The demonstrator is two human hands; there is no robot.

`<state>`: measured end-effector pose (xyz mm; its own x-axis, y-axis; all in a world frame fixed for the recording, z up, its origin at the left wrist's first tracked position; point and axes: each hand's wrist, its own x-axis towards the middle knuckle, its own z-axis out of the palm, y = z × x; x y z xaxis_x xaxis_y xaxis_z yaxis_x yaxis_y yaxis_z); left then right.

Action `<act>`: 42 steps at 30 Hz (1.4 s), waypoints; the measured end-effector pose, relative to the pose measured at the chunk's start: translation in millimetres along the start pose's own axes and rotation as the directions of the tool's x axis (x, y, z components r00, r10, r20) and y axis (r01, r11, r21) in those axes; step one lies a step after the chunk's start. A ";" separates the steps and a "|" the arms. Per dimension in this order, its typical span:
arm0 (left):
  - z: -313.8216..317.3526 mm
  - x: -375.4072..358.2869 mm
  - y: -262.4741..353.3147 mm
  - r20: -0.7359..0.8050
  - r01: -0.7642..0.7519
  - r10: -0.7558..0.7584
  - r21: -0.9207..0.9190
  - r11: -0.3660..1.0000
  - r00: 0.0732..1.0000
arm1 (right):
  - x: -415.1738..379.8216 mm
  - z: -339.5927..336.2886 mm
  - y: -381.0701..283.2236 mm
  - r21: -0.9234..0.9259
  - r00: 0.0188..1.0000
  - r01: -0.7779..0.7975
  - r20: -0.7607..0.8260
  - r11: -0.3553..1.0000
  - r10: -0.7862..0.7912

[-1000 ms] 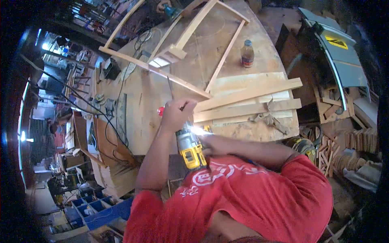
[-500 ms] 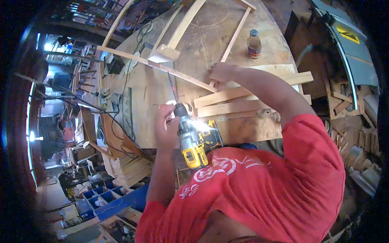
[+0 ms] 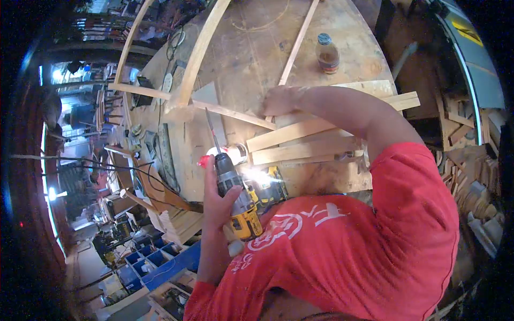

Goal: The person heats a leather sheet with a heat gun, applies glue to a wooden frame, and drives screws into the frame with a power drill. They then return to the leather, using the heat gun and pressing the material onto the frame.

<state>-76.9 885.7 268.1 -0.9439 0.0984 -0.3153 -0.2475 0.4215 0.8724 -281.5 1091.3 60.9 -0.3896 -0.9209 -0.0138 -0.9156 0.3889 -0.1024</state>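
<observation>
At the far left, one curved bar of the frame meets the rail, whose long axis slants across the table and drops a little to the right; a second curved bar comes down to it further along. The left grip is closed on the drill, thumb over its body and fingers along its left side. The drill's long axis runs away from the wearer and leftward, so the one long bit points at the rail, its tip at the rail's edge (touching or just above, I cannot tell). Thus the frame lies straight ahead of the left grip, beyond the bit, and the left arm is the one behind the drill.

Beside the chuck is one white-and-red thing, partly hidden. Then comes the right grip, at the corner where the rail nears the one straight bar; it is the nearer hand to that corner (blurred, so I cannot tell how far its fingers are bent or whether they hold the wood). Further right are two loose slats, one pale board and one bottle.
</observation>
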 end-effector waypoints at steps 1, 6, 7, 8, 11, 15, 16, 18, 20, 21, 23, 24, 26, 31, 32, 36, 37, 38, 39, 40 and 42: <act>-0.1 2.0 1.5 0.014 0.002 -0.002 0.015 1.000 1.000 | -0.9 0.1 1.1 0.004 1.000 -0.001 -0.004 1.000 0.001; -3.5 7.6 0.9 0.057 -0.042 0.038 0.063 0.997 0.998 | -3.7 -6.5 -1.2 0.085 0.999 -0.039 -0.022 0.996 0.041; -4.8 8.5 1.0 0.084 -0.041 0.034 0.086 0.995 0.996 | -4.5 -14.2 -2.7 0.084 0.999 -0.035 -0.025 0.996 0.037; -3.9 7.8 4.1 0.079 -0.042 0.035 0.088 0.995 0.996 | -5.3 -22.5 -4.0 0.092 0.997 -0.051 0.056 0.994 0.046; 1.0 7.4 15.0 0.097 0.047 -0.048 0.020 0.999 0.994 | -7.1 -47.4 -9.2 0.085 0.981 -0.081 0.182 0.993 0.065; -11.6 12.6 -8.5 0.121 -0.063 0.056 0.059 0.996 0.991 | 5.9 -43.6 -11.3 0.049 0.925 -0.158 0.356 0.986 0.131; -13.6 14.7 -10.5 0.136 -0.151 0.129 0.164 0.975 0.982 | 9.4 -40.2 -11.7 0.035 0.924 -0.149 0.360 0.988 0.127; -11.5 10.5 -0.3 0.145 -0.194 0.165 0.216 0.957 0.976 | 14.5 -32.3 -13.7 -0.006 0.896 -0.212 0.398 0.977 0.197; -5.7 6.6 14.0 0.135 -0.021 0.019 0.008 1.000 0.991 | 18.0 -7.9 -15.2 0.012 0.945 -0.191 0.274 0.982 0.180; -10.0 7.9 2.3 0.158 0.062 -0.043 -0.115 0.991 0.987 | 15.8 -5.5 -12.4 0.041 0.976 -0.171 0.141 0.984 0.164; -17.0 15.6 -13.1 0.208 0.083 -0.029 -0.256 0.963 0.978 | -7.8 -37.4 -35.8 -0.005 0.975 -0.217 -0.046 0.976 0.216; -17.9 19.8 -18.3 0.261 0.134 -0.035 -0.371 0.919 0.965 | -20.9 -54.5 -54.7 -0.016 0.941 -0.252 -0.239 0.968 0.241; -17.1 27.7 -27.2 0.296 0.154 -0.013 -0.459 0.875 0.955 | -37.5 -72.4 -88.0 0.257 0.883 -0.296 -0.295 0.920 0.366; -16.9 42.5 -26.7 0.345 0.127 0.048 -0.465 0.876 0.937 | -79.9 -108.9 -199.1 0.787 0.894 -0.100 -0.199 0.609 0.403; -15.2 45.3 -29.4 0.324 0.113 0.041 -0.443 0.889 0.945 | -84.0 -116.4 -223.4 0.808 0.920 -0.121 -0.126 0.576 0.371; -0.9 44.5 -26.4 0.305 0.147 0.026 -0.530 0.835 0.952 | -52.6 -91.5 -304.5 0.970 0.717 -0.133 -0.048 0.204 0.696; 5.7 38.6 -26.5 0.292 0.125 0.054 -0.560 0.819 0.955 | -35.9 -84.2 -312.6 0.995 0.696 0.058 -0.097 0.080 0.711; 11.2 36.4 -24.6 0.281 0.092 0.095 -0.587 0.804 0.955 | -28.4 -62.9 -321.0 0.999 0.615 -0.041 0.016 0.012 0.788; 14.4 36.0 -27.9 0.295 0.053 0.145 -0.571 0.819 0.945 | -16.4 -24.8 -318.8 0.993 0.498 -0.001 0.102 -0.117 0.861; 14.0 34.3 -34.0 0.316 0.020 0.186 -0.552 0.834 0.930 | -4.4 8.5 -320.5 0.967 0.375 0.064 0.204 -0.245 0.904; -2.8 30.2 -31.4 0.439 -0.106 0.252 -0.330 0.938 0.862 | 11.7 29.8 -337.9 0.956 0.322 -0.240 0.245 -0.171 0.915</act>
<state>-98.2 873.0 232.2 -0.7804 0.5868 -0.2160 -0.2045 0.0870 0.9750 26.3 948.3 65.8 -0.9384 0.0529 -0.3415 0.3455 0.1283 -0.9296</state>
